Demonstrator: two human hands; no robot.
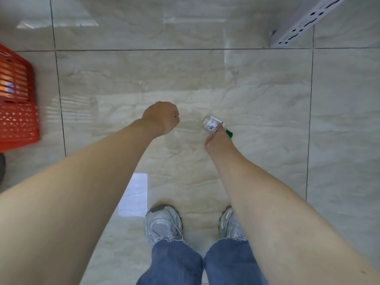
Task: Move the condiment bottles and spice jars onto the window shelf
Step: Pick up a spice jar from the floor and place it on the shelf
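Observation:
I look straight down at a tiled floor. My right hand (218, 140) grips a small clear bottle (211, 124) with a white printed label and a green cap; it lies tilted, its base pointing up-left and the cap sticking out to the right of my fingers. My left hand (162, 118) hangs to the left of it with the fingers curled under and a ring showing; nothing is visible in it. No window shelf appears in the head view.
A red plastic basket (18, 103) stands at the left edge. The foot of a white perforated metal rack (296, 23) reaches in from the top right. My two grey shoes (162, 223) stand on the beige floor tiles (144, 75).

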